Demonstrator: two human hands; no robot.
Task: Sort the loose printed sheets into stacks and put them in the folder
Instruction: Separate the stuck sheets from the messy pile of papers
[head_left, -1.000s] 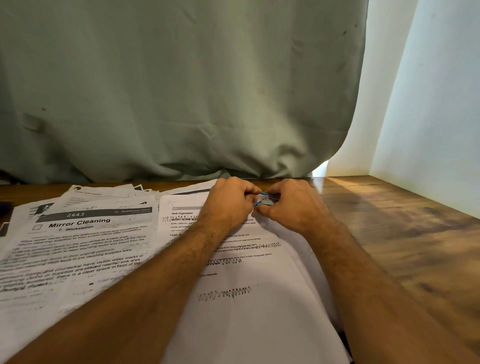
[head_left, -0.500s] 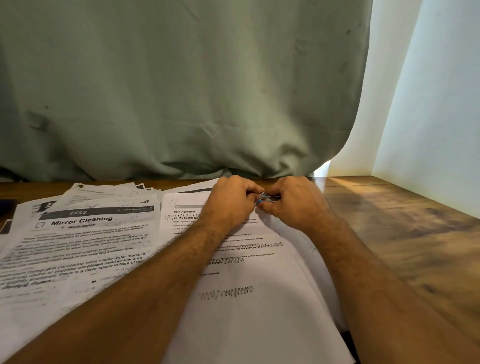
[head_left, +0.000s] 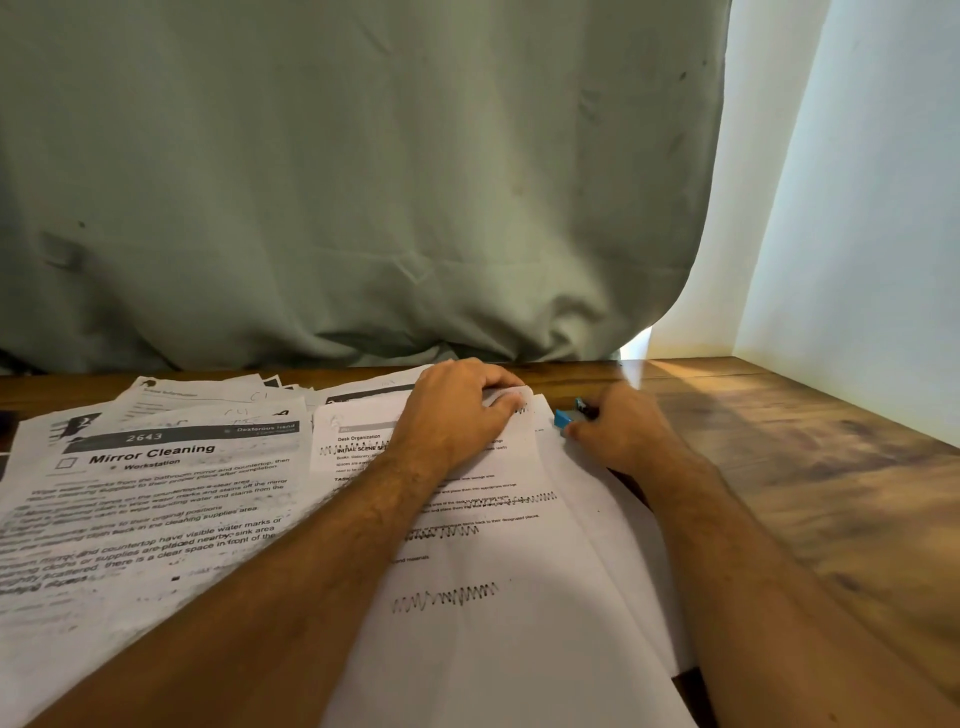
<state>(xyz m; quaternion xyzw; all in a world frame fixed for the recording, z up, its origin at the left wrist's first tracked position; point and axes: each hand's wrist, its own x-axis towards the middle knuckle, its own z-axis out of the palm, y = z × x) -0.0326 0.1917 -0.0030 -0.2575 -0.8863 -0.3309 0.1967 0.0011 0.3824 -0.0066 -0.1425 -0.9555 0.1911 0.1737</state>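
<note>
Head view: the left hand (head_left: 457, 415) curls its fingers over the far top edge of the sheet (head_left: 483, 561), pinching the paper. Just beside it the right hand (head_left: 623, 431) pinches a small blue clip (head_left: 563, 418) at the stack's right corner. That sheet lies lengthwise away from the person, heading at the far end, reading "Desk Organization". Left of it, another page (head_left: 150, 499) lies slightly askew, headed "2643" and "Mirror Cleaning", "Workstation". All rest on a wooden table (head_left: 805, 467) before a green curtain (head_left: 363, 182).
</note>
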